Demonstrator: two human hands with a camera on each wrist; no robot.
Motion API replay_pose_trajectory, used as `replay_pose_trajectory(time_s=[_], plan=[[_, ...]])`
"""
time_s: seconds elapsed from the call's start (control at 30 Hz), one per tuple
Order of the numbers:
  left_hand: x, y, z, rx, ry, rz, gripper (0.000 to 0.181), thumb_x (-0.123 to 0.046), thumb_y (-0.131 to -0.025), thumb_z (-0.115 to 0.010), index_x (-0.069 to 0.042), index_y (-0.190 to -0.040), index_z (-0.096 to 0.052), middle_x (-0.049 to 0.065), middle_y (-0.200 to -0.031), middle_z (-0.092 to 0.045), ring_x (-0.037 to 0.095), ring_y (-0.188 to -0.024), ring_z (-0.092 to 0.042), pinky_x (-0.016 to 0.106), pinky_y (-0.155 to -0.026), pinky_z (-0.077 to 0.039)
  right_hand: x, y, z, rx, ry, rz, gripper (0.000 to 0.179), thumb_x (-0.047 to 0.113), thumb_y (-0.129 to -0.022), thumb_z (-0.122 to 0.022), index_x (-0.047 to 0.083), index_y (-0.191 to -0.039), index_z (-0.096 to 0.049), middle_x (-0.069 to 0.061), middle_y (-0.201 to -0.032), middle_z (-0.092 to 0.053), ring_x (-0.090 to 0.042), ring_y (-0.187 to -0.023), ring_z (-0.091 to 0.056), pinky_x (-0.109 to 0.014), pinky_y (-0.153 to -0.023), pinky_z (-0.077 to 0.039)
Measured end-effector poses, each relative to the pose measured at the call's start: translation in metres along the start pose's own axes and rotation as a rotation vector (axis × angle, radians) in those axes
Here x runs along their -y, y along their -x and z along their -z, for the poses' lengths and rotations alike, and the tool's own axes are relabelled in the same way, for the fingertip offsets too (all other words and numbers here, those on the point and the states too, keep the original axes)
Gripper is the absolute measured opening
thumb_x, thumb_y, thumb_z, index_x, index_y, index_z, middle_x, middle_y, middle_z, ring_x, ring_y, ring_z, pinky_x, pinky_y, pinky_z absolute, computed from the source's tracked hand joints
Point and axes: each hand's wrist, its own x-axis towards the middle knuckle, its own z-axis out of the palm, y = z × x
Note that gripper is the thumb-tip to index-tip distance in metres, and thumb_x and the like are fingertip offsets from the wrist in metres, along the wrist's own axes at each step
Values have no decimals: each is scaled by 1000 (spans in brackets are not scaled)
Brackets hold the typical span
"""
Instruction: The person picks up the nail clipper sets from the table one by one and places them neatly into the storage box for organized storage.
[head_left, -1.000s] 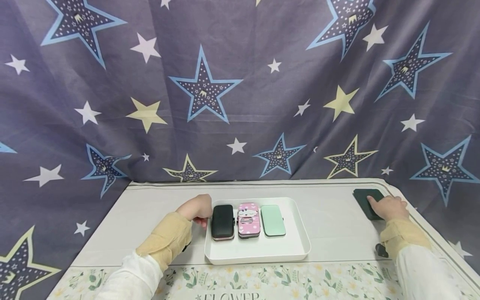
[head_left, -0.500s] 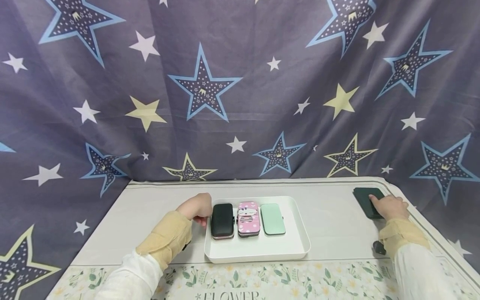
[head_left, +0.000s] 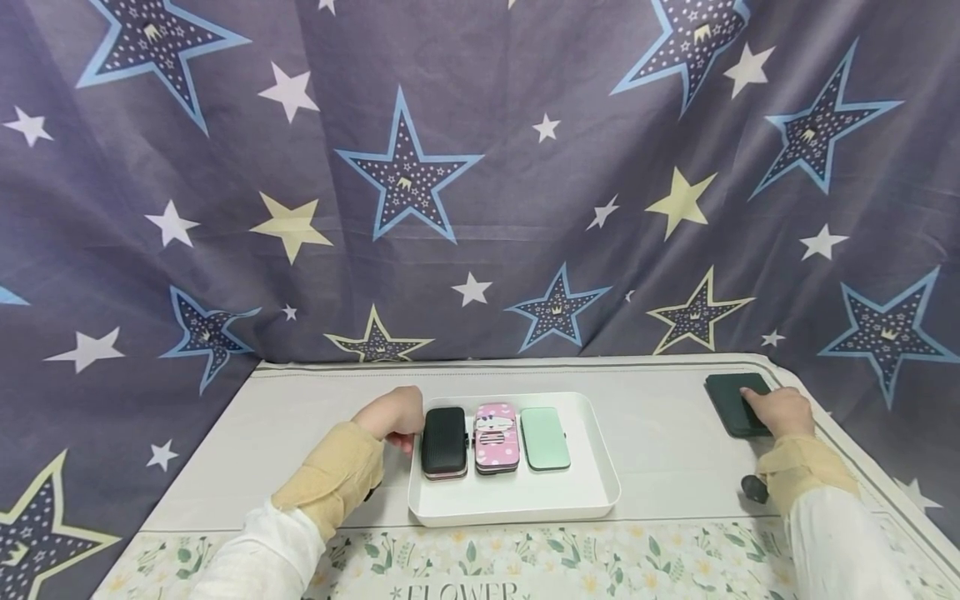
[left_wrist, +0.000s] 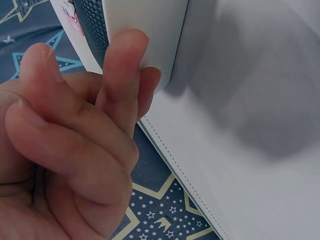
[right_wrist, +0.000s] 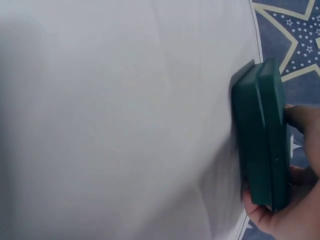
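Observation:
My right hand [head_left: 782, 413] is at the table's far right corner, gripping a dark green hard case [head_left: 737, 403] with a lid seam along its side. The thumb lies over the case's top in the head view, and fingers curl round its edge in the right wrist view. My left hand [head_left: 399, 419] is at the left side of a white tray [head_left: 517, 507], curled fingers against its outer wall. Three small clasp cases lie in a row in the tray: black ribbed [head_left: 445, 442], pink with dots and a cat [head_left: 497, 457], and mint green [head_left: 546, 439].
Underneath is a pale table cover [head_left: 315, 467] with a flower-printed front strip [head_left: 555, 554]. A star-patterned curtain [head_left: 525, 217] hangs directly behind the table and along both sides.
My right hand has shifted slightly, its fingers drawing in round the right edge of the dark green case. The case, the tray and my left hand stay nearly where they were.

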Motion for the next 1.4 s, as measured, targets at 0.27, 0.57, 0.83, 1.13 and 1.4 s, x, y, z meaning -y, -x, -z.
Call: replay_pose_trajectory(time_s=[0.27,0.57,0.83,1.13,1.4], plan=[[1,-1,0,1,-8,-13,22,8,-81,-43,5,-66,-59,3,-41,-55,9,-33,-46,17,-32,-37,-1,1,4,4,-38,-8,78,45,-91,-46,-30,-115,-40,-45,-112,-46,-54,-102,-52,-53,-86,-48],[0,0,1,7,-3,-5,23,8,-81,-42,5,-66,-59,3,-42,-56,8,-32,-45,17,-32,-37,-4,-1,5,-8,-63,9,73,43,-90,-49,-29,-108,-47,-43,-109,-51,-49,-96,-56,-50,-82,-48],[-1,1,1,0,-4,-10,22,8,-81,-42,5,-67,-59,3,-41,-55,8,-32,-45,17,-32,-37,-2,1,6,16,-114,-55,74,41,-91,-48,-29,-114,-43,-43,-116,-46,-50,-104,-50,-52,-92,-43],[-2,4,1,-3,-2,-17,23,9,-81,-43,5,-65,-58,2,-41,-54,8,-32,-45,17,-32,-36,-3,1,4,0,-195,-80,64,33,-94,-45,-28,-114,-43,-44,-120,-43,-52,-109,-47,-53,-98,-40],[-2,4,1,-7,16,-9,20,9,-80,-44,6,-68,-60,3,-41,-54,8,-33,-45,17,-32,-37,2,1,3,59,-554,-241,76,32,-92,-51,-25,-133,-22,-38,-130,-31,-41,-112,-37,-47,-110,-31]])
